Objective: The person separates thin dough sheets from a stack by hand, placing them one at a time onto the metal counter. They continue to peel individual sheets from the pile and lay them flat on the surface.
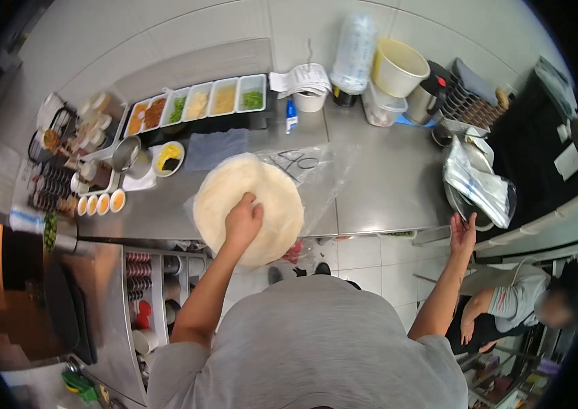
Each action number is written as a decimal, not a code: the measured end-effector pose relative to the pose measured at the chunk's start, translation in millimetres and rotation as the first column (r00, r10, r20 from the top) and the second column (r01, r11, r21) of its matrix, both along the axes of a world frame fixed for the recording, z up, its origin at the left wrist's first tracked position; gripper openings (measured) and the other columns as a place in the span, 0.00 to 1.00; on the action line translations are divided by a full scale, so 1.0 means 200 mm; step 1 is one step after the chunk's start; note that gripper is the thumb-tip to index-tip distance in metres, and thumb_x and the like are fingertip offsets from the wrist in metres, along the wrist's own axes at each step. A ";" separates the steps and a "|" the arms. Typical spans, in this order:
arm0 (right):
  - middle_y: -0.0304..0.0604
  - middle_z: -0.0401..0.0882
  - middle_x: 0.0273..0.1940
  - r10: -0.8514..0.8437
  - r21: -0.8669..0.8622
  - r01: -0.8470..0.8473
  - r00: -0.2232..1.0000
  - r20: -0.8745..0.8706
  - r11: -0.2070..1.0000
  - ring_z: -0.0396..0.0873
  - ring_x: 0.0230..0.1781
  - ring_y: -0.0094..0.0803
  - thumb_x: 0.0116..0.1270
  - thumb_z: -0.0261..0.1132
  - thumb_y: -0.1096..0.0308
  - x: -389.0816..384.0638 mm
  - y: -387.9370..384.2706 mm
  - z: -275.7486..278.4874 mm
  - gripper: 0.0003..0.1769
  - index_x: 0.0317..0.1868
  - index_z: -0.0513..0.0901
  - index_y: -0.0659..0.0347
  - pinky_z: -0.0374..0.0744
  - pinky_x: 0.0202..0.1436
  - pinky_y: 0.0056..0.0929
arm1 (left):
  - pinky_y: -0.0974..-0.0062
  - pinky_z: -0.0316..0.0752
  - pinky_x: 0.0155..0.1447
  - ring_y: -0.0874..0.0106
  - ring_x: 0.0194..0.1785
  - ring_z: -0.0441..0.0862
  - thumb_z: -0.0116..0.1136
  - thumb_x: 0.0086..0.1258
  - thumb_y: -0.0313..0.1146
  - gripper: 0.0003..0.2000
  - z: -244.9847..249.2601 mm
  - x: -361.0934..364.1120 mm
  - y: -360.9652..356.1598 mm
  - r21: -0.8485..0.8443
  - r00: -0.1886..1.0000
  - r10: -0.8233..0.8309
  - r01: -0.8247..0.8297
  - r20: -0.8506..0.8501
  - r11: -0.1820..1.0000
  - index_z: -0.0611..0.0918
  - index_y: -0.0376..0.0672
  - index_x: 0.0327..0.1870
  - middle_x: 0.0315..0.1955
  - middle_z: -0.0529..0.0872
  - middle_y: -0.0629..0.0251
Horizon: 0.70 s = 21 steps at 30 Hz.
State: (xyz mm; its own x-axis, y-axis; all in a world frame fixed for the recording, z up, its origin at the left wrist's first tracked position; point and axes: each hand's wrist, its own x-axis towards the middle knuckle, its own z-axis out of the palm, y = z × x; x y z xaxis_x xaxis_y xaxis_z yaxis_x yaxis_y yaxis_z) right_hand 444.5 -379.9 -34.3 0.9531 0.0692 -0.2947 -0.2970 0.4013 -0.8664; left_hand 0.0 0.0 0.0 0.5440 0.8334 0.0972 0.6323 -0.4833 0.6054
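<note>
A large, pale round of flat dough or flatbread (pixel 275 211) lies at the counter's front edge and overhangs it. My left hand (pixel 243 221) is over its middle, fingers drawn together against the surface; the fingertips are partly hidden. Clear plastic (pixel 313 184) with dark handwritten marks spreads from under the round to the right. Far to the right, my right hand (pixel 463 233) grips the near rim of a metal bowl (pixel 454 198), thumb on the upper side. A folded plastic bag (pixel 480 184) with a blue stripe sits in the bowl and sticks out over it.
Topping trays (pixel 224 99) line the back left, with a blue cloth (pixel 216 148) before them. Small orange-filled cups (pixel 103 203) stand left. A yellowish tub (pixel 400 68) and a kettle (pixel 427 99) stand back right. Another person (pixel 517 300) is at lower right.
</note>
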 end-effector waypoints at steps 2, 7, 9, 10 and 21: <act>0.38 0.78 0.30 0.100 -0.011 -0.101 0.993 -0.068 0.995 0.82 0.34 0.31 0.61 0.65 0.43 -0.12 0.07 0.11 0.26 0.40 0.77 0.60 0.82 0.40 0.31 | 0.55 0.74 0.40 0.48 0.34 0.81 0.53 0.64 0.35 0.13 0.05 0.06 -0.03 -0.071 0.997 0.032 -0.037 -0.072 0.997 0.75 0.39 0.47 0.28 0.82 0.45; 0.36 0.76 0.29 0.544 -0.178 -0.518 0.824 0.157 0.837 0.76 0.28 0.24 0.66 0.60 0.57 -0.62 0.60 0.28 0.12 0.36 0.77 0.58 0.77 0.33 0.25 | 0.53 0.74 0.42 0.46 0.36 0.80 0.51 0.65 0.31 0.12 0.01 0.04 0.01 -0.044 0.997 -0.011 0.015 0.082 0.999 0.75 0.36 0.47 0.30 0.82 0.42; 0.39 0.77 0.32 0.742 -0.267 -0.692 0.624 0.244 0.670 0.78 0.35 0.26 0.66 0.61 0.58 -0.82 0.88 0.31 0.12 0.39 0.77 0.59 0.78 0.39 0.26 | 0.54 0.74 0.43 0.45 0.37 0.80 0.51 0.65 0.30 0.12 0.01 0.03 -0.02 -0.070 0.990 0.009 0.001 0.139 0.998 0.75 0.36 0.48 0.31 0.82 0.41; 0.39 0.78 0.34 0.835 -0.298 -0.782 0.492 0.245 0.548 0.79 0.36 0.27 0.66 0.62 0.59 -0.93 1.02 0.34 0.13 0.42 0.77 0.60 0.77 0.42 0.25 | 0.54 0.74 0.43 0.45 0.38 0.80 0.51 0.65 0.30 0.12 0.02 0.03 -0.02 -0.104 0.988 0.023 -0.007 0.154 0.995 0.76 0.36 0.48 0.31 0.82 0.41; 0.47 0.76 0.31 0.843 -0.697 -0.563 -0.003 0.538 0.443 0.77 0.32 0.37 0.54 0.59 0.80 -1.44 1.75 0.25 0.19 0.48 0.81 0.61 0.76 0.39 0.29 | 0.62 0.74 0.39 0.52 0.33 0.81 0.53 0.59 0.27 0.09 0.06 -0.12 0.02 -0.074 0.957 0.137 -0.122 0.254 0.990 0.76 0.36 0.40 0.27 0.82 0.48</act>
State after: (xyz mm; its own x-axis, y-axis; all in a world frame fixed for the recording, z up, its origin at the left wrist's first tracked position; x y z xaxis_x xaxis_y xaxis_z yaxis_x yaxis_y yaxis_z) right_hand 157.5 -30.7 16.0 0.2020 0.9240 0.3247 0.4907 0.1914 -0.8500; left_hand -24.6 4.0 11.3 0.3933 0.9034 0.1707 0.5060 -0.3678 0.7802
